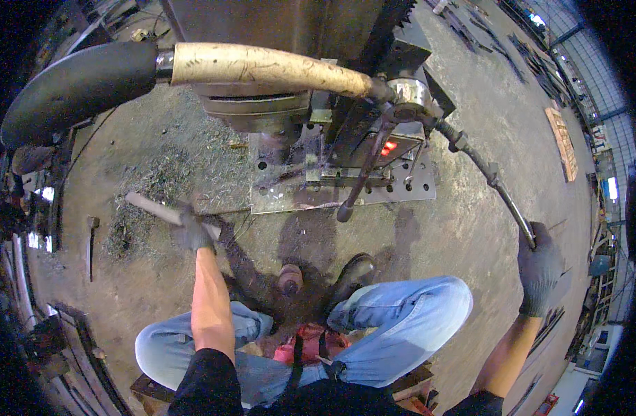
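Note:
My left hand [195,232], in a dark glove, is closed around a pale grey rod [153,208] held low over the floor. Out at the right, my gloved right hand [539,263] grips the end of a metal lever [501,191]. This lever runs to the bright round hub [411,96] of a drilling machine [255,28]. From the same hub a tan-wrapped handle [262,64] with a thick black grip [82,87] reaches left, and a shorter dark lever [366,170] points down toward me. Below the machine lies a steel plate [280,197] with several holes.
Metal shavings [152,170] are scattered left of the plate. A hammer-like tool [91,246] lies at the left. Between my bent legs stand a small rusty round object [289,280] and something red [311,343]. A wooden pallet [562,145] rests at the far right.

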Tool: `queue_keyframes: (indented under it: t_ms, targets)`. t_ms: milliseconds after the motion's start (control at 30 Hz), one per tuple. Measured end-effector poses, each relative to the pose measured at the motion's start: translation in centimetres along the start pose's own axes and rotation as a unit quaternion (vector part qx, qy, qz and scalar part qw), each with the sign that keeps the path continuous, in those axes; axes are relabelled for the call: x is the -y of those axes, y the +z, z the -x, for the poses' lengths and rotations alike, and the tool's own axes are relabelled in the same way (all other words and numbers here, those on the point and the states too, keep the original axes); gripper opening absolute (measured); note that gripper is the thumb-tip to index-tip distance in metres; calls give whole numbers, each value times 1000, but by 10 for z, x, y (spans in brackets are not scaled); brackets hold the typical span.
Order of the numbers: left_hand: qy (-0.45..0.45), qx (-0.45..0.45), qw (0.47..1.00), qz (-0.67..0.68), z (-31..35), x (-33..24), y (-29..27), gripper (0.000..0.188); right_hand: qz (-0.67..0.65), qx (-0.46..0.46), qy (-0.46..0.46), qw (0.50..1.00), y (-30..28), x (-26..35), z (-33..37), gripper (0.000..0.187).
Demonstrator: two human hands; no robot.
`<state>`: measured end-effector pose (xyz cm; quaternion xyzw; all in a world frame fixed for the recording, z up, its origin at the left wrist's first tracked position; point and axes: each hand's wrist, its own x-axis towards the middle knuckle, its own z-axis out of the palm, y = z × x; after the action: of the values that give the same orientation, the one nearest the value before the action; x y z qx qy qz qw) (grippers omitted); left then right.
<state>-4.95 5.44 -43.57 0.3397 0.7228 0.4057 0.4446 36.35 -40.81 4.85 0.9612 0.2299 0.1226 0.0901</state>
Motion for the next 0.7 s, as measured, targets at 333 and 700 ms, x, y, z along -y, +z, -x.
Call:
queue_keyframes:
  t_ms: [333,700]
  targets:
    - [-26,161,981,109,141,-53,108,40,2,36,46,998,-7,5,3,26]
    - [43,405,913,-41,224,-42,119,27,5,8,53,999,-3,5,5,29]
